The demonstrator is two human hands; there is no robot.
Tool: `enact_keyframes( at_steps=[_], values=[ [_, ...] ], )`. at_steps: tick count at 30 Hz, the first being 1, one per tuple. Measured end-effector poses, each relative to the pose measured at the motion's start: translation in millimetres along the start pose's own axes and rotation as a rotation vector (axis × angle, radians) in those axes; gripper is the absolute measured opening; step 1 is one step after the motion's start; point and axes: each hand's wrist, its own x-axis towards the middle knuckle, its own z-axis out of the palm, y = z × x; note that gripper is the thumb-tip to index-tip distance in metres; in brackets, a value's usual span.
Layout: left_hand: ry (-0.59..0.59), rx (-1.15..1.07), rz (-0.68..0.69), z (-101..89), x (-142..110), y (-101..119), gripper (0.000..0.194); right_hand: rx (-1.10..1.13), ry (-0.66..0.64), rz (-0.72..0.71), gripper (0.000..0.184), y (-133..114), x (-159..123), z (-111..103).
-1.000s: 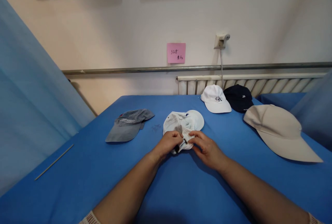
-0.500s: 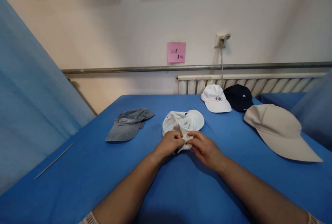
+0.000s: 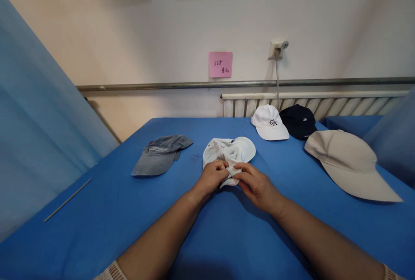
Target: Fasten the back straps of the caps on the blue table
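Note:
A pale, whitish baseball cap [image 3: 218, 148] lies crumpled on the blue-covered table, its brim pointing to the far right and a small dark blue emblem by the brim. My left hand [image 3: 212, 178] is closed on the near edge of this cap, fingers curled into the cloth around its back strap. From the right, my right hand [image 3: 257, 186] pinches the same near edge with thumb and fingers. Both hands nearly meet there, and what lies between the fingertips is partly hidden.
Left of the hands lies a grey cap [image 3: 158, 156]; a thin stick [image 3: 68, 200] is farther left. A white cap [image 3: 270, 124], a navy cap [image 3: 298, 120] and a large beige cap [image 3: 352, 163] sit on the right. Behind the table [image 3: 129, 223] runs a radiator [image 3: 253, 106].
Almost nothing differs. Both hands keep their hold on the pale cap, with only slight finger movement at its near edge.

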Motion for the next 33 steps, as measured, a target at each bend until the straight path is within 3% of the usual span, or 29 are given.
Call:
enact_keyframes(
  at_steps=[5, 16, 22, 33],
  values=[
    [-0.021, -0.018, -0.034, -2.7, 1.7, -2.4, 0.017, -0.006, -0.004, -0.01, 0.028, -1.0, 0.8, 0.4],
    [-0.006, 0.054, 0.029, 0.8, 0.3, -3.6, 0.02, 0.024, -0.004, -0.011, 0.03, -0.1, 0.3, -0.2],
    [0.025, 0.162, 0.17, -2.1, 0.5, -5.3, 0.024, 0.036, 0.044, 0.025, 0.029, 2.9, -0.1, -0.5],
    [-0.232, 0.281, 0.363, -27.5, -9.1, 20.3, 0.023, 0.054, 0.064, 0.066, 0.028, 7.9, -1.7, 0.2]
  ],
)
